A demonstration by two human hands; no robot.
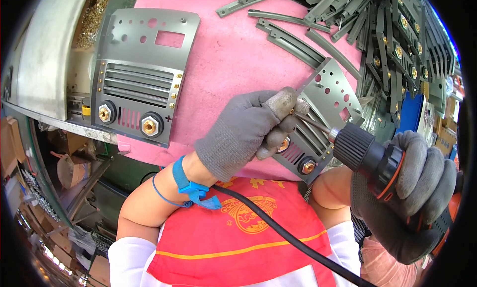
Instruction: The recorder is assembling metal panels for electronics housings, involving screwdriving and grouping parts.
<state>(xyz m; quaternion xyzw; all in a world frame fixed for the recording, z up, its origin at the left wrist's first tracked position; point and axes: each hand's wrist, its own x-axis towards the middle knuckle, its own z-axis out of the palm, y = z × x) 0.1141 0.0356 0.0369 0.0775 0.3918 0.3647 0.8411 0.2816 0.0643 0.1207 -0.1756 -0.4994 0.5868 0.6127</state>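
My right hand (420, 180), in a grey glove, is wrapped round a black and orange power screwdriver (355, 147). Its thin bit points left, to the fingertips of my left hand (241, 130). That hand, also gloved, is closed in a pinch on what looks like a small brass screw (292, 112) at the bit's tip. Beneath both lies a grey metal panel (330, 85), tilted, with slats, round holes and brass connectors; my left fingers hide part of it. A similar panel (144, 56) lies flat to the left, with small brass screws beside its slats.
A pink padded work surface (223, 53) lies under the panels. Curved grey metal strips (290, 41) are piled at the far right, beside stacked panels (397, 48) with brass connectors. A tray of small brass parts (92, 18) stands far left. A black cable (268, 220) crosses my red apron.
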